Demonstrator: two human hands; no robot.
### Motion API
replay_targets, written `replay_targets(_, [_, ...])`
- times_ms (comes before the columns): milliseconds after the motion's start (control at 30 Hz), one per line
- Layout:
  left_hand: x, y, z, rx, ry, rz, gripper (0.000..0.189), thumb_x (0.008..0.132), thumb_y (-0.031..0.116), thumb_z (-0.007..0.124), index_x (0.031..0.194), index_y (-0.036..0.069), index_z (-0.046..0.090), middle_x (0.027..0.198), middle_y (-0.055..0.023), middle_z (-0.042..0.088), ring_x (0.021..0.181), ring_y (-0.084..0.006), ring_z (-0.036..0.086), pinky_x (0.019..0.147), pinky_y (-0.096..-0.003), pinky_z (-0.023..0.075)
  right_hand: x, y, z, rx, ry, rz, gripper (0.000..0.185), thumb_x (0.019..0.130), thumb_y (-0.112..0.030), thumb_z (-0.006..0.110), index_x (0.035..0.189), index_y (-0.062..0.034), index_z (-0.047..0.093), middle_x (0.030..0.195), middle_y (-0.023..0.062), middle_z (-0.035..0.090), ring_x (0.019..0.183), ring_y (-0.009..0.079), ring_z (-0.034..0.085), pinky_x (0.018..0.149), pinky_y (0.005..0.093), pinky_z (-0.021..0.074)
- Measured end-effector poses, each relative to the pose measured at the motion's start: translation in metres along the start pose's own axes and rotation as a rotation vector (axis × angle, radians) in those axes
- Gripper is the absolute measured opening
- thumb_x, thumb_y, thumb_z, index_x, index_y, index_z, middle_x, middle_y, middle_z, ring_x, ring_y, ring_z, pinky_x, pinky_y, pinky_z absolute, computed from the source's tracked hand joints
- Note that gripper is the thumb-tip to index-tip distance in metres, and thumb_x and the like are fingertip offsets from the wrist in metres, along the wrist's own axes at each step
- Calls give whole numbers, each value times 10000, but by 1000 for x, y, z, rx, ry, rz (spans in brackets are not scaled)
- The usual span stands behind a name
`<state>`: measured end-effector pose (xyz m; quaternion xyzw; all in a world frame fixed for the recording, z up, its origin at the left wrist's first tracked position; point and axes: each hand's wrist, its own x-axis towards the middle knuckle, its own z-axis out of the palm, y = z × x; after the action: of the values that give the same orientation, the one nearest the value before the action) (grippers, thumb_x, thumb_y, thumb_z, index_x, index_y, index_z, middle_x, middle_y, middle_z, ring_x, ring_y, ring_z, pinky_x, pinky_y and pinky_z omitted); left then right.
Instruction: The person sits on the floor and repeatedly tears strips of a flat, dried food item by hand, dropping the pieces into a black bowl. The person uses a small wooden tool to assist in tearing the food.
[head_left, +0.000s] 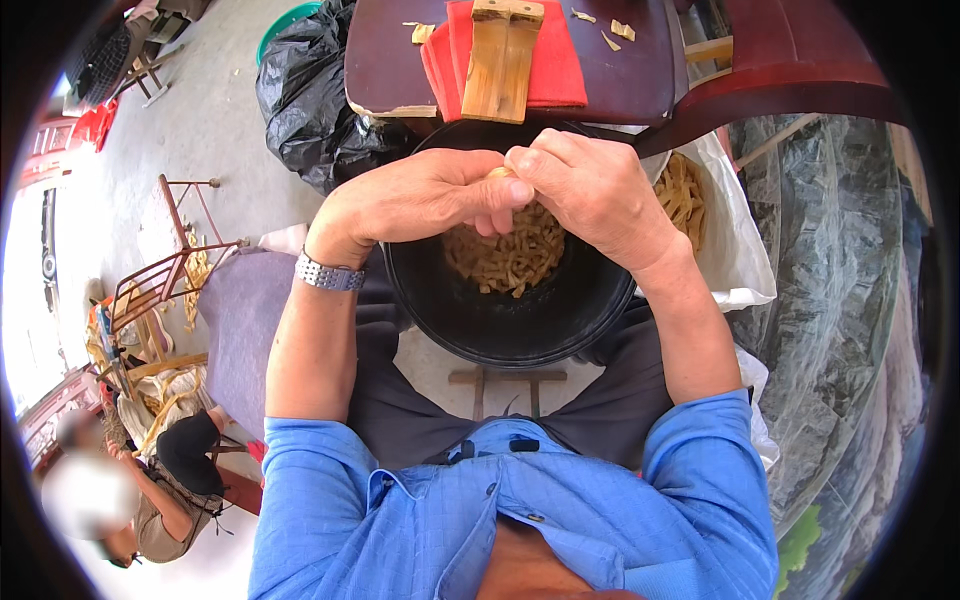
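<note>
Both hands meet above a black tub (517, 334) between my knees. A small pale-yellow piece (501, 173), mostly hidden by my fingers, shows where they come together. My left hand (427, 187) pinches it between thumb and fingers; a metal-band watch sits on that wrist. My right hand (589, 191) is curled around its other side, knuckles up. Below them in the tub lies a heap of short, cut tan pieces (521, 259), perhaps dried food or plant strips. To the right of the tub, longer tan strips (681, 202) lie in a white sack (739, 225).
Ahead, a dark red wooden seat (630, 82) holds red cloth (559, 75), a wooden block-like tool (499, 71) and scraps. A black plastic bag (304, 97) stands at its left. A metal-framed stool (180, 240) and a seated person (165, 517) are at left.
</note>
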<state>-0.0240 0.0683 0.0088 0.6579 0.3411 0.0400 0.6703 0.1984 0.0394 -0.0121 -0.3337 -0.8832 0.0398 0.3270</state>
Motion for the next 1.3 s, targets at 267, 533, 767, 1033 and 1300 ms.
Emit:
replay_targets(267, [-19,2,25,5,-111,-195,446,1038,459,532,910,40,614,750,0,573,710,-101,571,672,-261,491,-37,-20,-7,198,-193,68,166,889,-138,658,852,-84,505,693,60,534,629,242,634,511,361,505])
replay_targets(533, [-42,4,26,-102,163,-27,344,1063,349,526,837,92,560,693,55,464,599,-32,399,510,-192,313,-51,-28,-26,499,-304,474,300,1011,-306,592,896,-45,497,747,180,567,665,354,587,548,392,475])
replay_targets(767, [-53,-9,14,-275,470,171,216,1050,276,556,1006,78,632,708,55,483,595,-27,364,521,-177,283,-59,-24,-56,1300,-249,944,327,1062,-365,524,921,-72,561,671,-50,432,562,28,395,476,177,339])
replay_targets(1033, [-21,2,56,-193,443,244,149,1000,148,634,1100,44,671,915,5,683,861,-56,622,774,-215,495,-42,-25,-63,1595,120,822,420,1093,-393,410,1302,-69,575,644,-36,460,425,40,416,375,173,330])
replay_targets(1300, [-6,-8,85,-536,237,232,326,1039,230,578,1302,40,557,1000,-24,638,859,-94,605,774,-246,497,-51,-29,-18,392,-53,286,338,997,-165,599,1313,-47,584,1054,119,717,903,277,721,702,365,579])
